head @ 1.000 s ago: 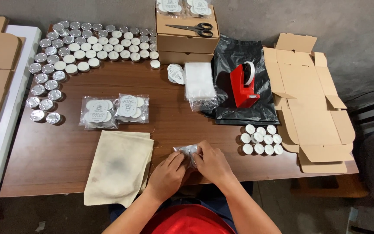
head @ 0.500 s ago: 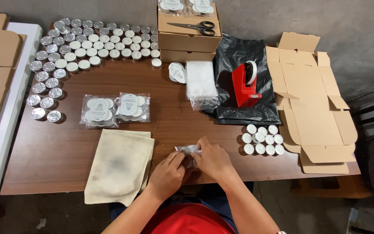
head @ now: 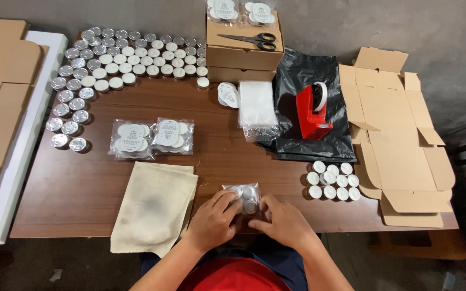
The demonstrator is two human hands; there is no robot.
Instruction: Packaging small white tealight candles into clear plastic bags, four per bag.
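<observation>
A small clear plastic packet of tealight candles (head: 246, 196) lies on the brown table (head: 82, 178) near its front edge, metal cups facing up. My left hand (head: 214, 221) grips its left side and my right hand (head: 286, 222) presses on its near right edge. Both hands rest on the tabletop. Just left of my left hand lies a stained beige cloth (head: 153, 207). A cluster of loose white tealights (head: 332, 181) stands to the right of my right hand.
Two sealed candle packets (head: 152, 138) lie mid-left. Many loose tealights (head: 120, 56) fill the back left. Stacked cardboard boxes with scissors (head: 249, 39), clear bags (head: 257, 105), a red tape dispenser (head: 312, 112) on black plastic and a flat cardboard box (head: 395, 140) sit behind and right.
The packet was covered by both hands and turned; now it lies flatter with the candle cups showing, and my right hand has slid to its near right edge. The view shifted slightly.
</observation>
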